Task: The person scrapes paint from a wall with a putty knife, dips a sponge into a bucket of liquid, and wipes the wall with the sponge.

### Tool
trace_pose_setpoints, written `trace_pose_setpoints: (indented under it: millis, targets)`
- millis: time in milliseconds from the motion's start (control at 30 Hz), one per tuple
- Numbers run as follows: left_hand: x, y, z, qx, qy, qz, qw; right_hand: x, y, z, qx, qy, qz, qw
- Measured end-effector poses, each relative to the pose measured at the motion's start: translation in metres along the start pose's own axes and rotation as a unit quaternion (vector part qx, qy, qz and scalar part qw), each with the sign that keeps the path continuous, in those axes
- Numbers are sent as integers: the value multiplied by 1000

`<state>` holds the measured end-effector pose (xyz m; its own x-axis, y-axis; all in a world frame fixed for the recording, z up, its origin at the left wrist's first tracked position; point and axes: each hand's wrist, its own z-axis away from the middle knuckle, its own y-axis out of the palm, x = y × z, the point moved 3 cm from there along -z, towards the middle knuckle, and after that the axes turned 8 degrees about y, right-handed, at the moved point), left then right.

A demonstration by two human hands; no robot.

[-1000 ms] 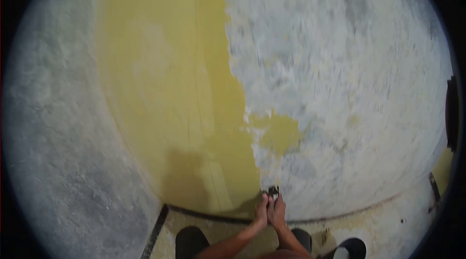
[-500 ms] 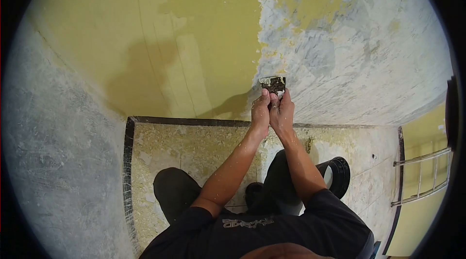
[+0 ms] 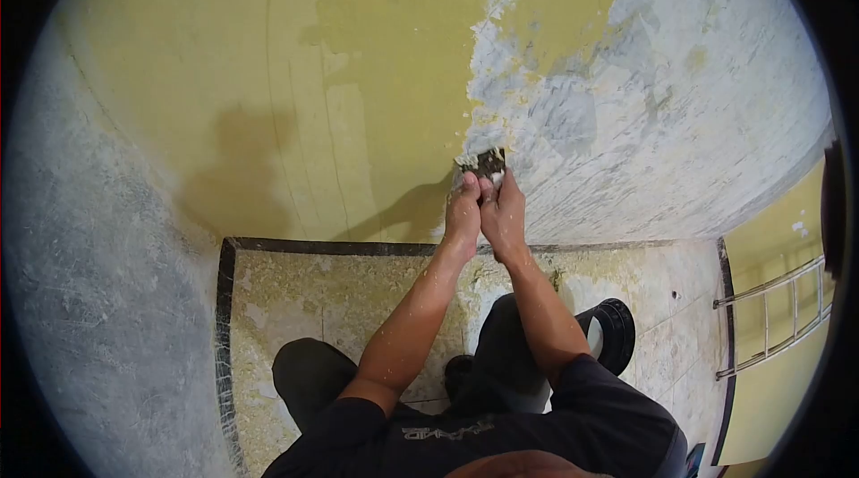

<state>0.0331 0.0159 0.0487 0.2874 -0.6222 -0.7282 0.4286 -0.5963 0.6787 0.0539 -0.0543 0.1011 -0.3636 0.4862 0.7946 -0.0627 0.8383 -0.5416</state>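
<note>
Both my hands are closed around a scraper (image 3: 489, 162), its dark blade caked with pale paint flakes and pressed to the wall. My left hand (image 3: 463, 217) grips it from the left, thumb forward. Close against it, my right hand (image 3: 505, 220) wraps the other side; the handle is hidden by the fingers. The blade meets the ragged edge between yellow paint (image 3: 394, 84) and bare grey-white plaster (image 3: 626, 156). White specks dot both forearms.
Paint flakes litter the tiled floor (image 3: 286, 290) below a dark skirting strip (image 3: 331, 248). A black bucket (image 3: 617, 337) stands beside my right knee. A metal ladder-like frame (image 3: 768, 321) is at far right. A grey wall (image 3: 107, 299) closes off the left.
My hands and the scraper have moved slightly up and left along the wall. The whole view has also shifted a little with my head.
</note>
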Motion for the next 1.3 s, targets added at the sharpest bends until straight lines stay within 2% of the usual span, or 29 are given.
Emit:
trace_pose_setpoints:
  millis: [100, 167, 267, 300, 367, 433, 500, 533, 567, 600, 633, 667, 733, 800, 833, 867, 900, 967, 1000, 1033, 1100, 1133, 1167, 1233, 1267, 1300]
  targets:
    - [5, 1, -6, 13, 17, 12, 1000, 8, 4, -1, -20, -37, -11, 999]
    - [22, -4, 10, -4, -2, -19, 1000, -25, 6, 10, -31, -25, -22, 999]
    - [30, -3, 4, -25, 8, -2, 1000, -27, 0, 6, 9, 28, -20, 999]
    - [24, 0, 4, -46, 21, 2, 999, -17, 2, -2, 9, 24, -18, 1000]
    - [7, -4, 0, -59, 23, 35, 997, 3, 12, -8, -6, -80, 1, 997]
    - [-1, -10, -3, -12, 49, 22, 998, 7, 14, -2, 5, -50, -35, 998]
    - [4, -16, 3, -15, 83, -30, 996, -15, 18, 7, -2, -22, -73, 997]
    - [4, -19, 8, -23, 103, -113, 988, -23, 20, 8, 8, 13, -67, 998]
    - [3, -18, 6, -33, 124, -192, 973, -27, 22, 1, 5, 5, -67, 998]
    - [2, -12, -1, -69, 187, -99, 975, -7, 22, -1, 10, -11, -113, 994]
    - [-15, -9, -6, -66, 191, -98, 974, 11, 24, -3, 14, -25, -160, 987]
    - [-46, -6, -6, -20, 201, -140, 969, 30, 26, -9, 20, -45, -203, 978]
    - [-78, -5, 0, 39, 180, -207, 961, 46, 25, -6, 6, -60, -186, 981]
    - [-46, -21, 2, 23, 165, -250, 954, 35, 29, 3, 1, -58, -196, 979]
    - [-31, -26, 2, 4, 152, -287, 946, 15, 31, 12, 22, 5, -243, 970]
    - [-27, -23, 8, -19, 232, -304, 924, 2, 34, 18, 44, 70, -289, 954]
    - [-31, -23, 5, -20, 235, -305, 923, 6, 32, 15, 45, 68, -292, 953]
    - [-44, -16, -10, 29, 208, -477, 854, 26, 23, 5, 74, 63, -243, 965]
    - [-54, -15, -11, 29, 172, -479, 860, 40, 15, 11, 103, 138, -232, 957]
    - [-56, -9, 1, 30, 160, -481, 862, 32, 17, 13, 104, 150, -229, 956]
    - [-63, -2, 19, 4, 155, -373, 915, 17, 22, 13, 35, 55, -250, 966]
    - [-45, -10, 12, 13, 198, -436, 878, 9, 23, 17, 24, 41, -268, 962]
    - [-26, -19, 6, 11, 199, -442, 875, 2, 23, 18, 26, 42, -275, 960]
    - [-29, -12, 7, -1, 275, -439, 855, 0, 19, 13, 42, 75, -245, 966]
    - [-25, -15, -1, 1, 165, -375, 912, -1, 18, 12, 52, 110, -222, 967]
    - [-23, -13, -3, -2, 164, -374, 913, -3, 18, 10, 54, 110, -221, 967]
